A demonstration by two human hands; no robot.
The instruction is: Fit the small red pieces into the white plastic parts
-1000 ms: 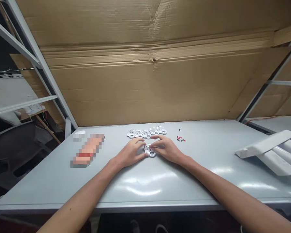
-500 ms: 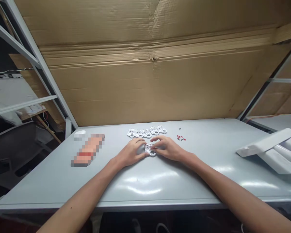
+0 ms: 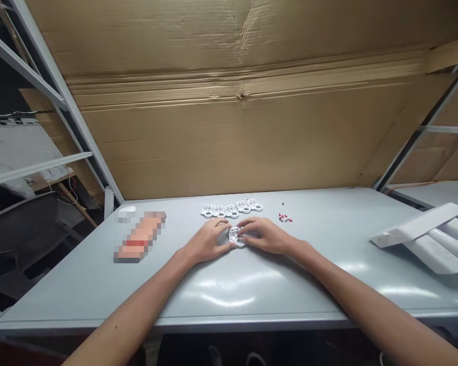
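Observation:
A small white plastic part (image 3: 235, 235) with a ring-shaped lower end lies on the grey table between my hands. My left hand (image 3: 210, 239) holds it from the left, thumb at its lower edge and fingers by its upper left side. From the right, my right hand (image 3: 265, 235) closes its fingertips on the same part, near the ring. Anything tiny between those right fingertips is too small to make out. Behind my hands, several like white parts (image 3: 231, 210) stand in a row. To the right are several small red and black pieces (image 3: 285, 218).
A blurred-out orange object (image 3: 141, 238) lies at the left, with a white item (image 3: 127, 210) behind it. White long pieces (image 3: 423, 236) are stacked at the right. A cardboard wall (image 3: 232, 147) closes off the back of the table (image 3: 290, 295).
My right fingers have shifted slightly over the white part, and my left thumb sits a little further along its lower edge. The view has tilted slightly.

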